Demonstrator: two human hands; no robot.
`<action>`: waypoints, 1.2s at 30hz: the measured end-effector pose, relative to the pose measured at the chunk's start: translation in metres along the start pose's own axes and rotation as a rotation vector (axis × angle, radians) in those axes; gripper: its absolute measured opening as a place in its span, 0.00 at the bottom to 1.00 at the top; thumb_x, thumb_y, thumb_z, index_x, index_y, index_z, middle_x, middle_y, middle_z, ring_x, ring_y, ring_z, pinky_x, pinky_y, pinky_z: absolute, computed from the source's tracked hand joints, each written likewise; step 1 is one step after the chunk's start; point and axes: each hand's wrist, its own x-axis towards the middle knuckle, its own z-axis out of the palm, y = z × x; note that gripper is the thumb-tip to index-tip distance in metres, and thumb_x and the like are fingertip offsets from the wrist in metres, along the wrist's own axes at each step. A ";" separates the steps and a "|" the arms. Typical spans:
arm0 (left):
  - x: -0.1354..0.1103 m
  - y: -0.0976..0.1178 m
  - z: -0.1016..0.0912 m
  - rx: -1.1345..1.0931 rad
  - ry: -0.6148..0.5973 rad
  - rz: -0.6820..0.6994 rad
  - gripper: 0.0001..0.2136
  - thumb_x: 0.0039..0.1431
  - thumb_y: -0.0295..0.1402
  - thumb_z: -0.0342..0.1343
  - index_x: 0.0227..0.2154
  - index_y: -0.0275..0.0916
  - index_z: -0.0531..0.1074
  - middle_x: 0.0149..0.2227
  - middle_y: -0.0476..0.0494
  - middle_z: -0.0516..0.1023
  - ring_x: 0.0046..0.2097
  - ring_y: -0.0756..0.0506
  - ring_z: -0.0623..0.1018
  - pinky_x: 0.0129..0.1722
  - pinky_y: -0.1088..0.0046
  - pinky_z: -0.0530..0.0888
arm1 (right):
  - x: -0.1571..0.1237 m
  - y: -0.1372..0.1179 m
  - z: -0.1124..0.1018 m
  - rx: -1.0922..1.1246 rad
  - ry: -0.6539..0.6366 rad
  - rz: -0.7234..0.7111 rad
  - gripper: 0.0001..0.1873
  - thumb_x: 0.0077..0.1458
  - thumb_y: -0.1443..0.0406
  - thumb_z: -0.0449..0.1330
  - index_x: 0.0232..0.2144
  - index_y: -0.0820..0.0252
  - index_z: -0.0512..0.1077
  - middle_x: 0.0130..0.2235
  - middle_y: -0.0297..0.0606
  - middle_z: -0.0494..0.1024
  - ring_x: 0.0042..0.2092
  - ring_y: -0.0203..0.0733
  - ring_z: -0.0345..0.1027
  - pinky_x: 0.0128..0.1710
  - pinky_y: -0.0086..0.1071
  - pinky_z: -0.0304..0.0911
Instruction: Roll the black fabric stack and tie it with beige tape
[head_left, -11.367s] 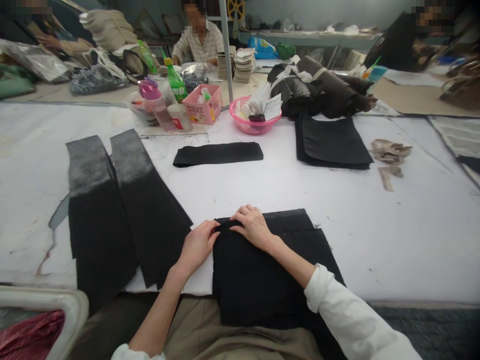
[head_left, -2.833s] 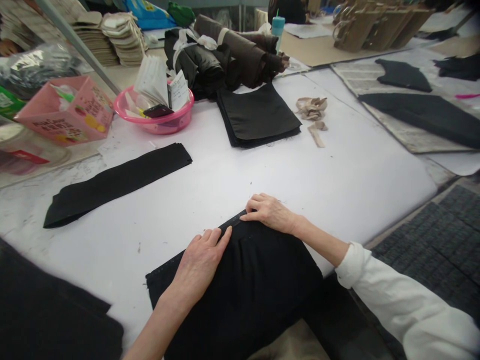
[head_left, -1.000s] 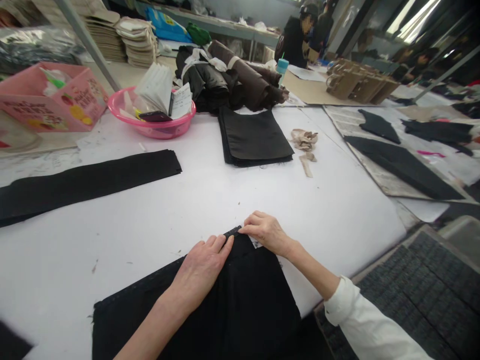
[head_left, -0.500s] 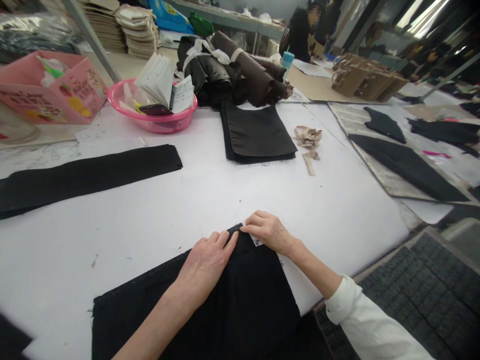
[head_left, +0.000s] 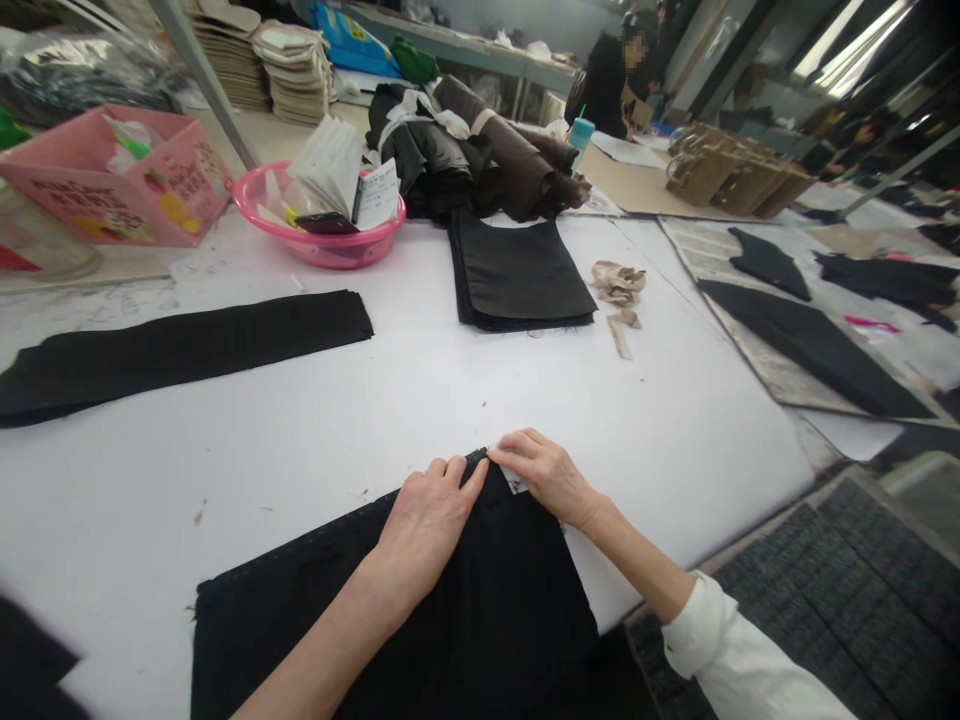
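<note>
A piece of black fabric lies on the white tabletop at the front, its far edge folded into a narrow strip. My left hand rests over that edge near the right corner, fingers bent along it and thumb pressed towards the corner. My right hand pinches the same corner between thumb and forefinger, the other fingers curled. Both hands' fingertips almost meet there. Just under my right hand, a small white patch with dark marks shows beside the fabric; what it is I cannot make out.
Behind are a stack of black panels, beige strips, a long black fabric piece, a pink basket with notebooks and a phone, a pink box and dark rolls. A person is farther back.
The view has shifted slightly, so the whole scene sits a little to the right. Both hands keep their hold at the fabric corner, with hardly any movement.
</note>
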 end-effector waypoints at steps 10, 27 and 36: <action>-0.015 -0.001 0.006 0.014 0.098 -0.061 0.21 0.61 0.25 0.50 0.57 0.37 0.59 0.43 0.40 0.70 0.42 0.41 0.71 0.34 0.65 0.72 | -0.014 -0.016 0.015 -0.091 -0.005 0.090 0.23 0.63 0.71 0.48 0.58 0.55 0.63 0.54 0.44 0.68 0.56 0.46 0.60 0.57 0.44 0.64; -0.186 -0.049 0.017 0.193 0.019 -0.471 0.25 0.60 0.17 0.41 0.58 0.37 0.63 0.53 0.33 0.70 0.50 0.39 0.70 0.42 0.62 0.71 | -0.016 -0.027 0.016 -0.173 0.063 0.089 0.22 0.61 0.74 0.48 0.55 0.55 0.66 0.52 0.44 0.69 0.55 0.45 0.62 0.54 0.42 0.66; -0.216 -0.057 0.006 0.184 0.120 -0.538 0.17 0.63 0.22 0.44 0.52 0.34 0.69 0.45 0.35 0.73 0.45 0.39 0.72 0.42 0.61 0.71 | -0.008 -0.028 0.006 0.013 0.191 0.241 0.19 0.60 0.74 0.48 0.50 0.56 0.69 0.47 0.40 0.73 0.50 0.42 0.66 0.50 0.40 0.66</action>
